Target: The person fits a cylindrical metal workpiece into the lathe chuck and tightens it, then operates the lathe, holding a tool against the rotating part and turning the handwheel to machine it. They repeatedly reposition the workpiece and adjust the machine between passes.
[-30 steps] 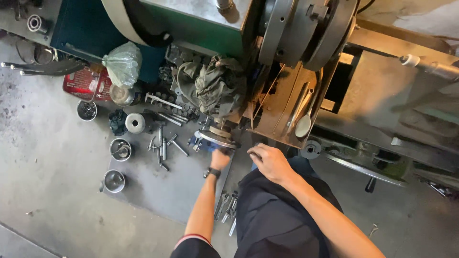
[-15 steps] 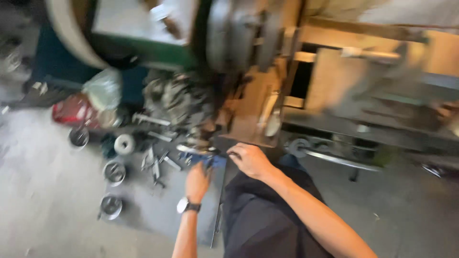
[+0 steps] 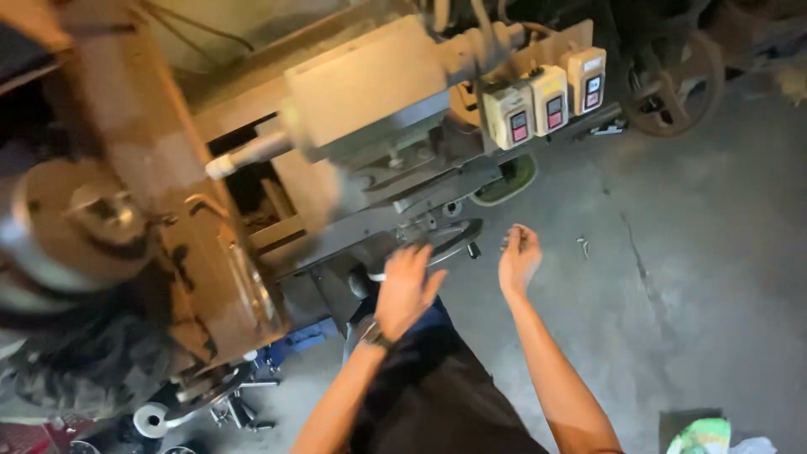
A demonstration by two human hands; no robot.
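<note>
Three switch boxes (image 3: 551, 101) sat side by side on the machine in the upper middle of the frame, each cream-coloured with a dark and a red button. Two bare hands showed in the lower middle: the left hand (image 3: 405, 290) and the right hand (image 3: 519, 259), both empty with fingers spread. One wristwatch (image 3: 376, 338) was on the left wrist. One large spoked handwheel (image 3: 672, 84) stood at the upper right. One white roll (image 3: 150, 419) lay at the lower left. One green and white bag (image 3: 704, 437) lay at the lower right corner.
</note>
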